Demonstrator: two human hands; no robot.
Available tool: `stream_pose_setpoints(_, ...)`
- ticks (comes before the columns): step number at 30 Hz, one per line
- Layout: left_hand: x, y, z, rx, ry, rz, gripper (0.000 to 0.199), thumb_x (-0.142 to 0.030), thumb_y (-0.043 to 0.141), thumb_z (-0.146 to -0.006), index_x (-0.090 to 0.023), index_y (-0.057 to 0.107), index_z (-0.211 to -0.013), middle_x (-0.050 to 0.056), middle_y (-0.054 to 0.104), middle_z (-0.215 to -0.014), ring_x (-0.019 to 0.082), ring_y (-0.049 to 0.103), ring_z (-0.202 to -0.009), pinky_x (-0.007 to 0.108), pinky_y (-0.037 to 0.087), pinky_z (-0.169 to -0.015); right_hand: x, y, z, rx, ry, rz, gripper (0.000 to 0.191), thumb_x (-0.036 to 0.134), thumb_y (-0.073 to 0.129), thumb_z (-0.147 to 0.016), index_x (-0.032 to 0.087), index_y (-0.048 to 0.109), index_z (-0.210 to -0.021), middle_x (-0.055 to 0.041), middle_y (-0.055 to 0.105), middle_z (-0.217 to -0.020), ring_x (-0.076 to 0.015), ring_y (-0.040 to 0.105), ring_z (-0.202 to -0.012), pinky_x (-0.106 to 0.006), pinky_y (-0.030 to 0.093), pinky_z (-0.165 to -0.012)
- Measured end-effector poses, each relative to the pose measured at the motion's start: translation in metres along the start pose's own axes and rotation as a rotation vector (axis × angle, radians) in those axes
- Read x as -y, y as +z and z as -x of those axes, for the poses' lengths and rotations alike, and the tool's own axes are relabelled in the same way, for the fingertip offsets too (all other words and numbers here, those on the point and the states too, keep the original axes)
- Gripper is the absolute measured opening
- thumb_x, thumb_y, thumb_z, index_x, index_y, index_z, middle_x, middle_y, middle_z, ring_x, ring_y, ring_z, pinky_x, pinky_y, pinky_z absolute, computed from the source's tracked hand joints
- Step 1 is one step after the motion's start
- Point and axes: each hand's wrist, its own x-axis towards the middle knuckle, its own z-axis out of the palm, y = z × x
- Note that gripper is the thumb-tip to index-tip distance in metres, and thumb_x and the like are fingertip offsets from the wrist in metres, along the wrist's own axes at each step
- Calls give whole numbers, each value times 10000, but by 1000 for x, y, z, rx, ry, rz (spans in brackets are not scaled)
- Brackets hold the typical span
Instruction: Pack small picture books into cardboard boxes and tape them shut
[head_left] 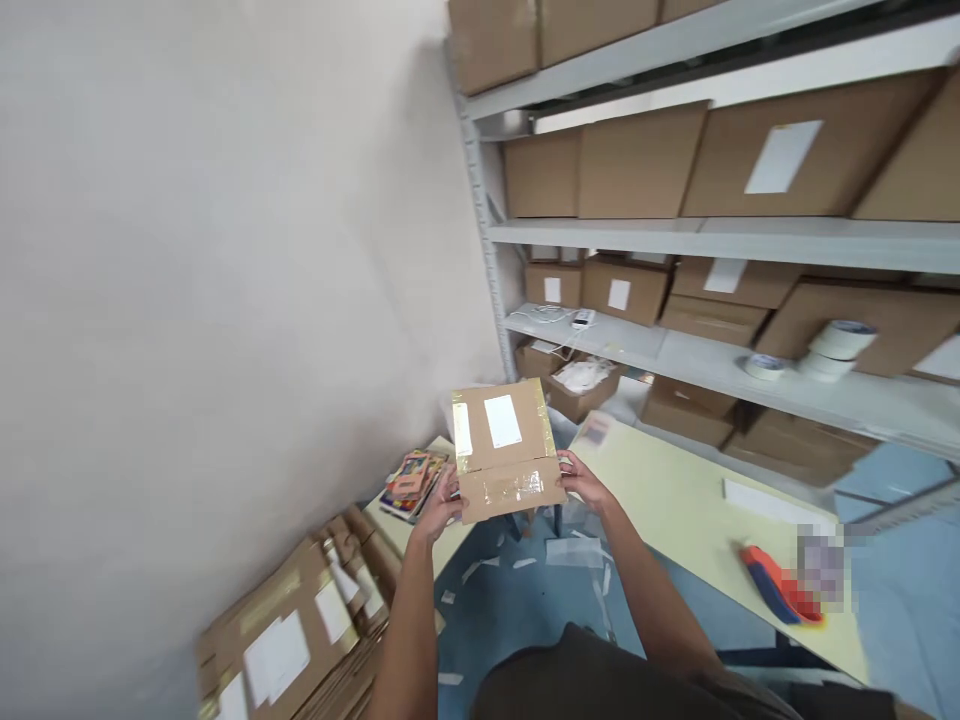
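A taped cardboard box (480, 450) with white labels is held up in front of me, above the floor between two tables. My left hand (441, 508) grips its near left edge, and my right hand (585, 482) grips the right edge. Both hands have their fingers closed on the cardboard, with some fingertips hidden behind or under it. Clear tape shines along the box's near face. Just left of my left hand, a stack of colourful books or packets (412, 484) lies on a small pale table.
Flattened cardboard (277, 620) leans by the wall at lower left. A metal shelf (637, 350) holds boxes and tape rolls (836, 350). On the pale yellow table (675, 480) at right lies a red and blue object (780, 585). Paper scraps (574, 552) litter the blue floor.
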Motion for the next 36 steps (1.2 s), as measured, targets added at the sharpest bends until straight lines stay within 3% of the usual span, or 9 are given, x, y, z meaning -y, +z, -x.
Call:
stream_pose_setpoints(7,-7,161,-87,269,-126,17,1162,-214,805,-606,-359,315,-1649,84,693,-1264,210,707,-948,294,547,-773,22,-150,76,-249,13,-31,741,212,770,-577,334,589,-1286,39,658,-910,-207,656,-839,-327,501,-774)
stream_pose_setpoints(10,-4,217,-118,376,-184,11,1149,-172,800,-592,-364,354,-1633,75,691,-1232,201,699,-940,291,539,-772,15,-195,107,-368,7,-38,736,228,780,-595,338,591,-1298,24,654,-942,-219,662,-873,-352,516,-796)
stream_pose_setpoints(13,6,256,-149,467,-238,2,1125,-168,778,-608,-353,354,-1634,74,684,-1210,192,695,-921,302,536,-783,3,-223,126,-484,-10,-40,733,249,772,-618,339,590,-1322,-3,665,-994,-235,672,-903,-376,532,-812)
stream_pose_setpoints(18,26,294,-199,604,-278,-37,1104,-192,790,-631,-360,350,-1629,59,667,-1178,182,698,-919,330,545,-840,-8,-245,135,-642,21,-54,718,269,765,-621,323,594,-1317,7,644,-926,-227,658,-847,-391,541,-793)
stream_pose_setpoints(23,35,325,-254,696,-287,-59,1132,-196,830,-617,-351,353,-1632,48,644,-1131,169,680,-895,343,558,-849,7,-256,132,-727,43,-65,742,236,750,-618,314,596,-1340,5,645,-945,-221,660,-860,-413,550,-832)
stream_pose_setpoints(30,47,342,-334,873,-326,-130,1154,-310,852,-660,-362,282,-1663,40,621,-1139,159,665,-940,349,544,-900,19,-265,109,-792,17,-42,772,202,716,-634,327,597,-1387,3,654,-970,-210,670,-836,-437,568,-843)
stream_pose_setpoints(33,58,350,-352,902,-337,-114,1147,-299,856,-657,-375,298,-1656,18,616,-1084,150,670,-901,342,547,-883,10,-269,98,-885,48,14,772,226,690,-631,318,609,-1393,-21,672,-1006,-235,694,-863,-463,578,-853)
stream_pose_setpoints(36,74,364,-356,857,-361,-125,1126,-229,852,-633,-357,352,-1633,-9,621,-988,140,664,-822,321,544,-834,-4,-274,92,-998,106,105,723,275,697,-646,309,645,-1366,-71,714,-1097,-300,720,-947,-497,578,-833)
